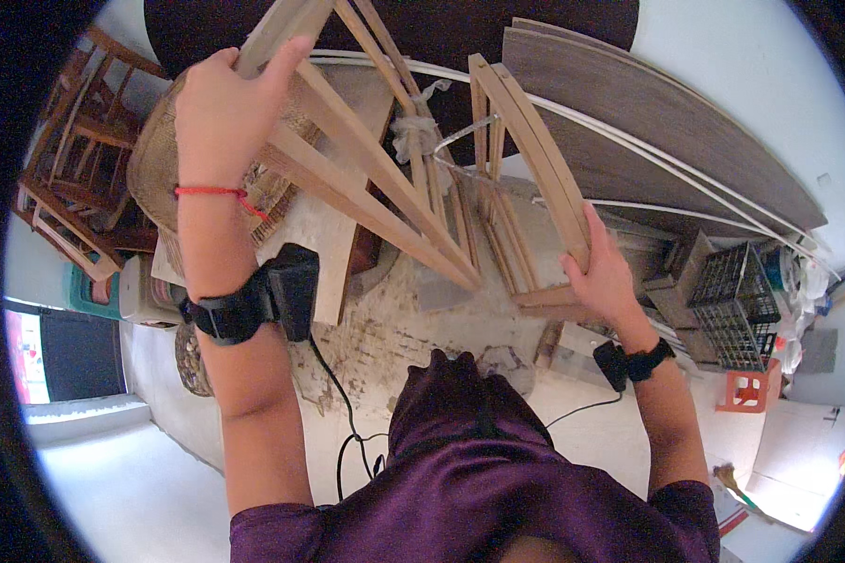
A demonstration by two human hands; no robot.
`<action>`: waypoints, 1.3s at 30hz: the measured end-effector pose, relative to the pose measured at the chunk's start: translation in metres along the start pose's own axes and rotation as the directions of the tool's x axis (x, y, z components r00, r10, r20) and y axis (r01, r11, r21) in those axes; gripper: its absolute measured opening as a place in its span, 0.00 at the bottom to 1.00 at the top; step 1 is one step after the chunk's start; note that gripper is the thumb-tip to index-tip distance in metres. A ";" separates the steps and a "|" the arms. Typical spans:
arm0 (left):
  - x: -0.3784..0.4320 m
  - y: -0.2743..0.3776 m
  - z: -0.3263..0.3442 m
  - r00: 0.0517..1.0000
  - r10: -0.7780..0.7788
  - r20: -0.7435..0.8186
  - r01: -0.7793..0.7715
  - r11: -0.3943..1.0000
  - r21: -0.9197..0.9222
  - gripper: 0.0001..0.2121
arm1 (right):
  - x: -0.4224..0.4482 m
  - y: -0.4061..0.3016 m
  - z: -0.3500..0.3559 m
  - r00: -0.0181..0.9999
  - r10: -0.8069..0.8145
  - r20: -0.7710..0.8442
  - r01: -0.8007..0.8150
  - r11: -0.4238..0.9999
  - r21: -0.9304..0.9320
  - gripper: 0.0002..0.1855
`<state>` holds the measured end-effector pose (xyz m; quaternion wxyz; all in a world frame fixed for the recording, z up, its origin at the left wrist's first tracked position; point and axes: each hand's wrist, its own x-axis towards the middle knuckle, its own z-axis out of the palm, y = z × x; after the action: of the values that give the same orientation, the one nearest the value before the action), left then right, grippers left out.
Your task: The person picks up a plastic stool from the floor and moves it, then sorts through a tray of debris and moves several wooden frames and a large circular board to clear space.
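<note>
My left hand (229, 116) grips a pale wooden board (282, 35) near the top of the view, thumb over its edge. Two slanting wooden legs (380, 162) run from beneath that hand towards the floor and meet near their lower ends. My right hand (600, 281) is closed around the near end of a wooden bar (535, 134), which belongs to a slatted frame. Between the hands, a thin metal rod (468, 134) joins the bar side to upright wooden slats (412, 151). Crumpled plastic wrap (415, 134) clings to these slats. Whether both hands hold one piece cannot be told.
Wooden chairs (91, 134) are stacked at the left, near a woven tray (158, 151). Large dark boards (648, 119) lean against the wall with white pipes (605, 137). A black plastic crate (736, 302) stands at the right above an orange one (746, 387). Cables (341, 394) hang near my body.
</note>
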<state>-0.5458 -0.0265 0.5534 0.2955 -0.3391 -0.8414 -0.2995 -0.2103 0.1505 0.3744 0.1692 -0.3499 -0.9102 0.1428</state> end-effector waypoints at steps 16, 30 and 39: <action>-0.183 0.123 0.082 0.879 -0.041 0.476 0.250 0.889 -0.384 0.21 | -0.025 0.028 -0.020 0.992 0.120 0.047 -0.123 0.991 0.055 0.37; -0.189 0.201 0.212 0.411 -0.057 0.910 0.906 -0.087 -0.415 0.22 | 0.014 0.084 -0.045 0.994 0.089 -0.056 -0.080 0.984 0.157 0.30; -0.212 0.199 0.243 0.379 0.092 0.921 0.857 -0.410 -0.312 0.31 | 0.030 0.062 -0.034 0.998 0.061 -0.034 -0.051 0.967 0.250 0.28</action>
<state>-0.3420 0.1789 0.3084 -0.5288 -0.0800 -0.3976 -0.7456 -0.1807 0.2199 0.3881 0.2264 -0.3542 -0.8712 0.2535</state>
